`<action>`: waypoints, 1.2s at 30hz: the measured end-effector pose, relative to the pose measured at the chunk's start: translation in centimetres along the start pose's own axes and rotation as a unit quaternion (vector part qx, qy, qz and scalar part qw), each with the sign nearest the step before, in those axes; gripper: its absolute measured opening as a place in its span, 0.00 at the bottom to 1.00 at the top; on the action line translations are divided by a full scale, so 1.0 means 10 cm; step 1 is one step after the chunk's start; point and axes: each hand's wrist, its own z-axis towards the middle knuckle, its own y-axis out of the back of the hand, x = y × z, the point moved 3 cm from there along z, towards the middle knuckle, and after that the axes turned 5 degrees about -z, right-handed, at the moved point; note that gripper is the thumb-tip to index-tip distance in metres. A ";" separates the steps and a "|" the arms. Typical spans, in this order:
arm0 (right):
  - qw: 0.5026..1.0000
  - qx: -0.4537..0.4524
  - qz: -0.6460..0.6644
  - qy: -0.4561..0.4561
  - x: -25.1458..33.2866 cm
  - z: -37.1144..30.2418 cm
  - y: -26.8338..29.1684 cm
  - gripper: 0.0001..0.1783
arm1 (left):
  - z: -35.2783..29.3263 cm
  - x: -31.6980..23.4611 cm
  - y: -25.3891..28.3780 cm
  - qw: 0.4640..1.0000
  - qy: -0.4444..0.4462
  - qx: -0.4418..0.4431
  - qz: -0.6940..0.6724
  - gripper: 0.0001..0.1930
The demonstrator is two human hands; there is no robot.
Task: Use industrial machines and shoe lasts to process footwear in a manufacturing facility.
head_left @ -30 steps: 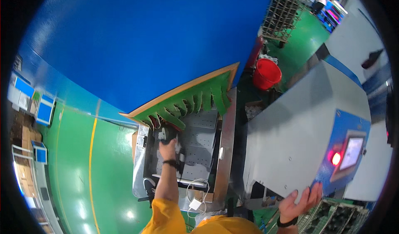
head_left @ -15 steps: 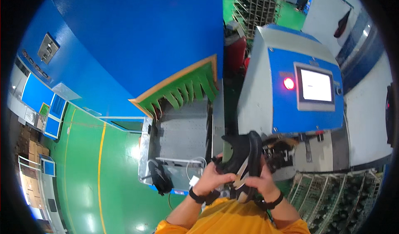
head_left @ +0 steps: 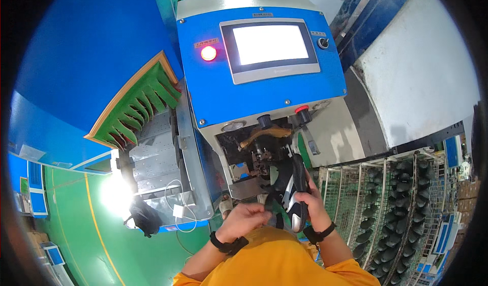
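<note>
A black and white shoe [head_left: 296, 190] stands on end in front of the blue machine's open work area [head_left: 259, 149]. My right hand [head_left: 311, 200] is wrapped around its right side and holds it. My left hand [head_left: 244, 219], fingers curled, touches the shoe's lower left part, apparently pinching its dark edge. Both wrists wear black bands. The shoe's top end is just below the machine's brass-coloured arm [head_left: 264, 133] and black knobs.
The blue machine [head_left: 264, 90] has a lit white screen [head_left: 267, 43], a glowing red lamp [head_left: 208, 53] and a red knob [head_left: 302, 109]. A grey conveyor [head_left: 152, 156] with green fringe lies left. Wire racks [head_left: 401, 204] with several dark shoes stand right. A black bag [head_left: 145, 219] lies on the green floor.
The view has swung right from the conveyor to the machine front. The shoe, held in both hands, has moved up close to the machine's open work area.
</note>
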 end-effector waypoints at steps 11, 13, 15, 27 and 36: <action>0.758 -0.068 -0.618 0.196 0.29 0.60 -0.33 0.56 | 0.71 0.81 0.39 0.934 -0.003 -0.168 -0.317 0.10; 0.708 -0.062 -0.670 0.214 0.32 0.66 -0.53 0.55 | 0.76 0.81 0.38 0.925 -0.004 -0.174 -0.338 0.09; 0.691 -0.046 -0.697 0.185 0.39 0.71 -0.71 0.56 | 0.80 0.85 0.43 0.917 -0.005 -0.181 -0.356 0.08; 0.998 0.017 0.016 -0.063 -0.34 0.57 -0.24 0.45 | 0.56 0.56 0.55 0.897 0.087 -0.095 -0.422 0.15; 0.930 0.137 0.253 -0.229 -0.23 0.03 -0.46 0.33 | 0.28 0.15 0.23 0.971 -0.082 -0.202 -0.097 0.13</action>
